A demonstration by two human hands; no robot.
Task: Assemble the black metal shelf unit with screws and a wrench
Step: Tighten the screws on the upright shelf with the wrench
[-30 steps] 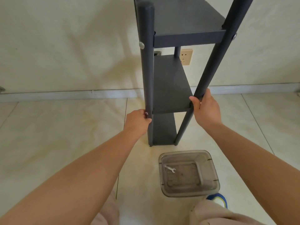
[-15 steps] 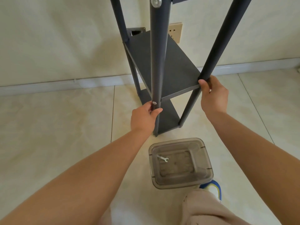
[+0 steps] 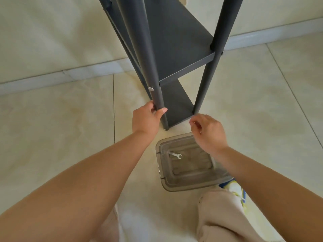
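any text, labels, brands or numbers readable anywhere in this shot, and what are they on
None: no readable text shows anywhere.
shelf unit: plain dark metal, no label or brand visible.
wrench: too small to tell whether it bears a size mark.
plastic container: no print or sticker seen.
shoe: yellow and blue pattern only, no legible logo.

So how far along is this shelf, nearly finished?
It looks close. The shelf unit stands upright on its legs with the shelves fixed between the posts, and a silver screw head sits in the front post. The wrench lies unused in the clear bin. The left hand grips the front post; the right hand hovers empty near the other leg. Any remaining screws are not visible.
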